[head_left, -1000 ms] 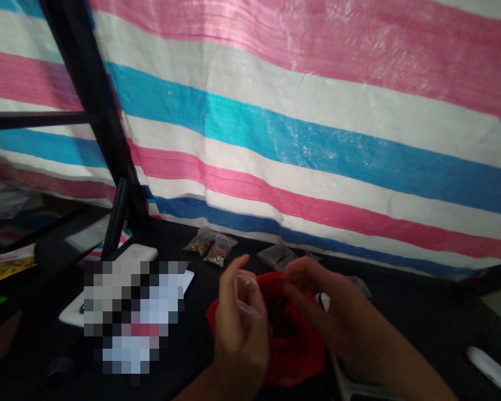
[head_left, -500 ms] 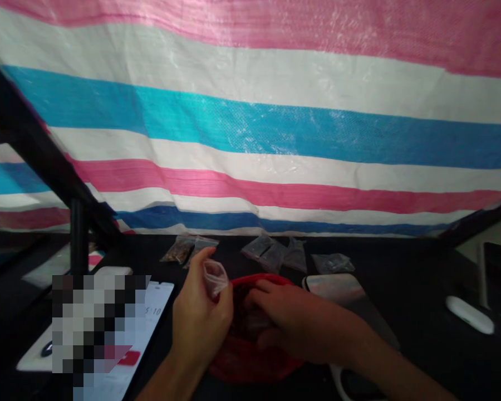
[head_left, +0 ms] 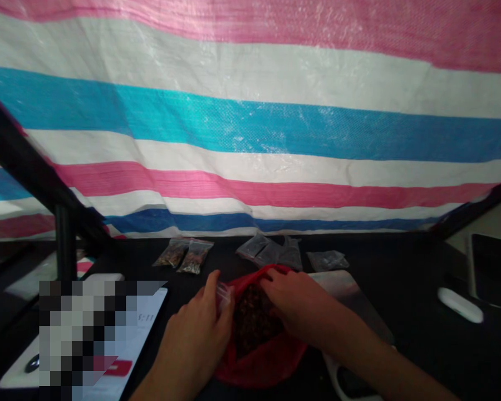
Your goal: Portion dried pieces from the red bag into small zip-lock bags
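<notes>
Two glossy zip packets, at half past ten from the soft, crinkled red bag, already hold brown, flaky bits; at nine, the left hand curls round a small clear bag, its fill unclear. At twelve lie thin, flat clear bags, seemingly unfilled; at two, the right hand bends over the red rim, its grasp hidden, with plenty of crumbly contents left inside.

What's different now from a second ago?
The right hand, inside the red bag half a second ago, has drawn back to the bag's right rim, baring the dark contents. The left hand has lowered to the left rim, still holding a small clear bag. The two filled packets stay put.
</notes>
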### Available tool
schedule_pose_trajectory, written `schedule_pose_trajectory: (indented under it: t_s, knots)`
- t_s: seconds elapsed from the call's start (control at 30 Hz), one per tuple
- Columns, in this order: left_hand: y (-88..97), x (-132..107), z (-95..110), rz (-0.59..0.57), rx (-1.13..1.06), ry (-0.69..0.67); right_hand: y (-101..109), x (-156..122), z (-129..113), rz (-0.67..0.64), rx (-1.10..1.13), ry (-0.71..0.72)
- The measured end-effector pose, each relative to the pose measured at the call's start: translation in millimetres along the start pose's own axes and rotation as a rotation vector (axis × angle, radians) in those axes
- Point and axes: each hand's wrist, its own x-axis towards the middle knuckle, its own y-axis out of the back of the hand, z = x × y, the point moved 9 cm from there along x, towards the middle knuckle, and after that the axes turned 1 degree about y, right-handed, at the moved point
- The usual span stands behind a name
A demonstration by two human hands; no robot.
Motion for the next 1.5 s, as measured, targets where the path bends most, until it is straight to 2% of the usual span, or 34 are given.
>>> schedule_pose_trajectory:
  t_s: [0.1, 0.27, 0.43, 0.57, 0.7, 0.8, 0.97, 1.17, 1.33, 1.5]
  knots:
    - [-7.6, 4.7, -1.6, -0.033, -0.213, -0.043, -3.1, 7.5, -0.5, 0.027, 0.011, 0.036]
    - [-1.8, 17.7, -6.7, 0.084, -0.585, -0.106, -8.3, 16.2, -7.6, 0.061, 0.072, 0.089]
    - [4.6, 26.4, -13.0, 0.139, -0.807, -0.067, -7.8, 19.5, -11.7, 0.101, 0.171, 0.109]
    - [7.0, 26.6, -19.0, 0.167, -0.715, -0.056, -4.0, 21.2, -6.7, 0.112, 0.273, 0.089]
    - [27.9, 17.7, -24.7, 0.401, -0.610, -0.101, 1.2, 18.1, 1.0, 0.110, 0.338, 0.107]
    - [37.3, 9.5, -12.8, 0.467, -0.608, -0.231, 8.5, 11.3, 8.4, 0.100, 0.453, 0.153]
    - [35.5, 3.9, 2.5, 0.424, -0.535, -0.332, 24.0, -1.3, 21.0, 0.059, 0.685, 0.196]
    - [26.3, -0.8, 21.0, 0.306, -0.348, -0.523, 44.1, -10.3, 14.5, 0.182, 0.687, 0.172]
    - [17.2, -2.1, 24.1, 0.271, -0.362, -0.536, 45.5, -11.7, -8.0, 0.257, 0.589, 0.183]
    - [12.9, -1.6, 21.9, 0.286, -0.454, -0.519, 40.2, -8.0, -20.4, 0.300, 0.584, 0.270]
